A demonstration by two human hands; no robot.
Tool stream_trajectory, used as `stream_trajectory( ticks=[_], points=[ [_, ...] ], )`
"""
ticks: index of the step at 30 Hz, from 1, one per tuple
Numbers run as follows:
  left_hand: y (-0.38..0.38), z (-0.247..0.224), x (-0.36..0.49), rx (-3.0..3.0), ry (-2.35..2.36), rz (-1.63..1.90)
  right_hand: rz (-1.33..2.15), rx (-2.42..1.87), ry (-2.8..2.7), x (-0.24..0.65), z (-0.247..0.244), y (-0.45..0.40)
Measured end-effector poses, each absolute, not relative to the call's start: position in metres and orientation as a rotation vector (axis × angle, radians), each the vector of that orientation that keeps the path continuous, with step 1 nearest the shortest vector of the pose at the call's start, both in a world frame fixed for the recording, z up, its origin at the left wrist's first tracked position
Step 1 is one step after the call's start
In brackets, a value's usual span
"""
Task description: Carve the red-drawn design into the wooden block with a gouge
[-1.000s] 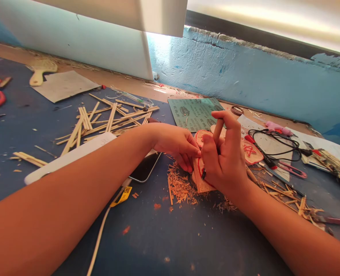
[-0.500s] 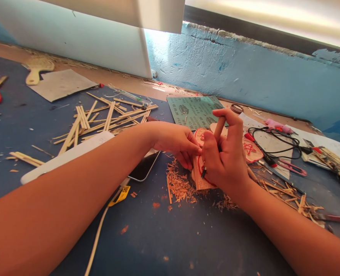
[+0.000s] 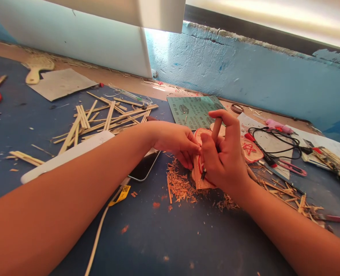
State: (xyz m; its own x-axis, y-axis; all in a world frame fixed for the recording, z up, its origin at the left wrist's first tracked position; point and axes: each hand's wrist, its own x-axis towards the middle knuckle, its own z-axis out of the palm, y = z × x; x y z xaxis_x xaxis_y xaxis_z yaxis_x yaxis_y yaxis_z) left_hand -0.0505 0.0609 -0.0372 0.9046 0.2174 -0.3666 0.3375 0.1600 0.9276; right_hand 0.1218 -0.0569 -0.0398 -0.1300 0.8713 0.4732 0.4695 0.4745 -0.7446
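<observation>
A flat wooden piece (image 3: pixel 200 178) with red marker lines lies on the blue table, partly covered by both hands. At its left edge my left hand (image 3: pixel 183 147) is closed, finger and thumb pinching it. My right hand (image 3: pixel 224 153) wraps around a wood-handled carving tool (image 3: pixel 217 128), its handle tilted up between the fingers. A dark metal part of it shows below the fist, over the wood; the working tip is hidden. Curled wood shavings (image 3: pixel 181 186) surround the piece. Just right of my fist lies a light wooden disc (image 3: pixel 250 150) with a red star drawn on it.
Green sandpaper (image 3: pixel 193 111) lies behind the hands. Left are loose wooden sticks (image 3: pixel 109 119), a white power strip (image 3: pixel 66 159) and a phone (image 3: pixel 145 166). A black cable (image 3: pixel 291 143), a pink cutter (image 3: pixel 292 167) and wood scraps (image 3: pixel 288 195) lie right. A blue wall (image 3: pixel 259 76) stands behind.
My right hand and the carving tool have shifted slightly left, the handle's top moving the most. My left hand stays in place on the wooden piece.
</observation>
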Motion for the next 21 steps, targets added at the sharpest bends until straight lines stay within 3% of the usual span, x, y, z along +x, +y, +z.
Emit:
stream_trajectory(
  ticks=[10, 21],
  points=[
    [0.0567, -0.0337, -0.0518, 1.483, 0.502, -0.074, 0.436, -1.196, -2.004, 0.1171, -0.0318, -0.0568],
    [0.0594, -0.0342, -0.0506, 1.431, 0.489, -0.087, 0.488, -1.127, -1.778, 0.1194, -0.0398, -0.0577]
  ],
)
